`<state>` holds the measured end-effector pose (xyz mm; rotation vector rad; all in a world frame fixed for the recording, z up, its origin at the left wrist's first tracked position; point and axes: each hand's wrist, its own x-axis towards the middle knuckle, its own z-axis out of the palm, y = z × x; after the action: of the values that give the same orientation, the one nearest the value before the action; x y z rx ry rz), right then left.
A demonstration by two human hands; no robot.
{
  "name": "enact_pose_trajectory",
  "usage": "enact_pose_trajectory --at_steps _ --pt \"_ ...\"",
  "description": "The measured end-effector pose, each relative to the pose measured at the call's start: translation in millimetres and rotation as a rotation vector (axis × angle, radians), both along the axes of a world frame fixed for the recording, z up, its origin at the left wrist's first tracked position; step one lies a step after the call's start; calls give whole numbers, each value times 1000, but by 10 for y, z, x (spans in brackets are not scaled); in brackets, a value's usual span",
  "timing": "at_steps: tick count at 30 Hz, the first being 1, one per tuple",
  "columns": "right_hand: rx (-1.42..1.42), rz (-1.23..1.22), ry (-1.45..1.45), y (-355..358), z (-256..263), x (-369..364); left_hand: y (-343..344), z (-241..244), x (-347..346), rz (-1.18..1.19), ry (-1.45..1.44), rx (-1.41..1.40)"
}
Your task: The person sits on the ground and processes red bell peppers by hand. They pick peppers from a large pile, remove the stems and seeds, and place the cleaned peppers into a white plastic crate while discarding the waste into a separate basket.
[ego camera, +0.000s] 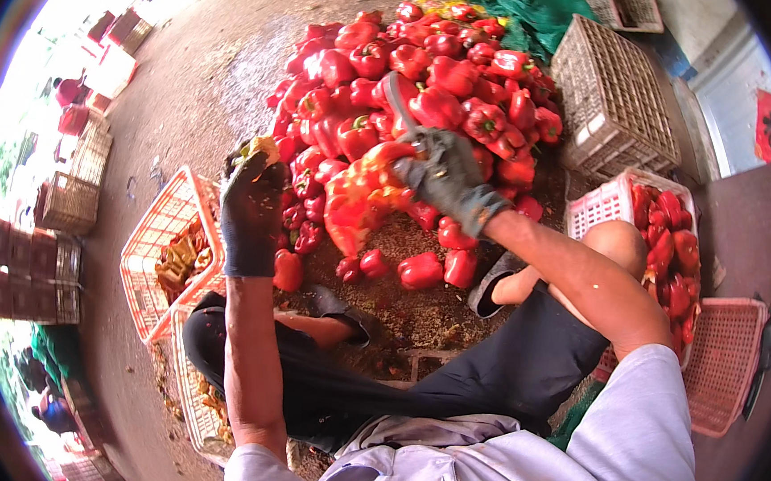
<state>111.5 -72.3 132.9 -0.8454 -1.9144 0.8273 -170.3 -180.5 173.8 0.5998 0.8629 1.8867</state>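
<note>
A large heap of red bell peppers (438, 107) lies on the ground before me. My right hand (454, 175), in a dirty grey glove, grips a curved metal blade (398, 101) that points up over the heap. An opened red-orange pepper piece (362, 195), its pale inside showing, is beside and partly under that hand; whether the hand holds it too I cannot tell. My left hand (255, 191), in a dark glove, is raised at the heap's left edge, closed around a yellowish pepper piece (261, 148).
An orange crate (150, 244) of pepper scraps stands left, a pale crate (194, 388) below it. At right are a crate (599, 208) full of red peppers, an empty-looking pink crate (725, 365) and a tall woven crate (613, 95). Green netting (529, 12) lies behind; people and stacked crates are far left.
</note>
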Motion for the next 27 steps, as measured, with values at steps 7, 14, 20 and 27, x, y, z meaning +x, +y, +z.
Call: enact_pose_trajectory --at_steps 7,14,20,27 --pt "-11 -137 -94 102 500 245 -35 -33 32 -55 21 -66" --pt "-318 -471 178 563 1131 1392 47 -498 -386 -47 516 -149" --pt "275 -902 -151 637 1809 3402 93 -341 -296 -64 108 -247" --pt "500 -1455 -833 216 1233 5452 302 -599 -390 -376 124 -79"
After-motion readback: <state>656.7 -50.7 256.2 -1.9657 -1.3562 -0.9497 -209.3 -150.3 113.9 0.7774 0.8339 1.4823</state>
